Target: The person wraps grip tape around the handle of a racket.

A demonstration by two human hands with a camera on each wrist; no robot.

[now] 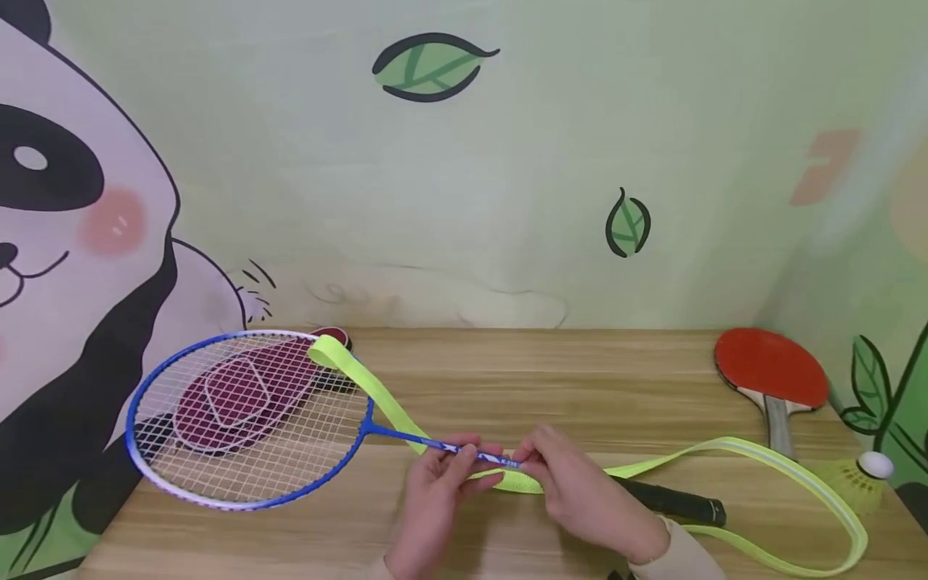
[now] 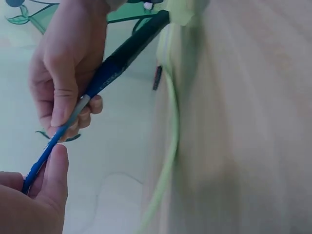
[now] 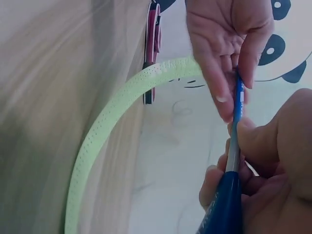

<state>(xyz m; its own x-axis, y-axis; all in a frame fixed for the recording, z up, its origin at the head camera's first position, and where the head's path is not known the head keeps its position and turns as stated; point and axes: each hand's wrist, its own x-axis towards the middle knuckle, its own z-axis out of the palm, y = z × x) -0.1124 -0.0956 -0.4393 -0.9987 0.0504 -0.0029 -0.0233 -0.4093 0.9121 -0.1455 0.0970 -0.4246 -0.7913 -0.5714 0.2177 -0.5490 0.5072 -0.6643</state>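
A badminton racket (image 1: 399,436) with a blue-and-white frame is held level above the table, its head to the left. My left hand (image 1: 435,483) pinches the thin blue shaft between thumb and fingers. Closer to the handle, my right hand (image 1: 580,499) grips the same shaft, its thumb close to the left thumb in the left wrist view. The black handle (image 2: 139,41) sticks out past the right hand. A neon yellow strap (image 1: 370,385) with a grey stripe passes behind the shaft and both hands. Its far end curls over the racket head's edge, and a wide loop lies at the right.
Through the strings shows a maroon oval case (image 1: 235,395) with white lines, at the table's back left. A red table tennis paddle (image 1: 772,366) lies at the back right. Near the right edge sits a yellow shuttlecock (image 1: 863,479) with a white cork. A printed cloth backdrop (image 1: 464,201) closes the back.
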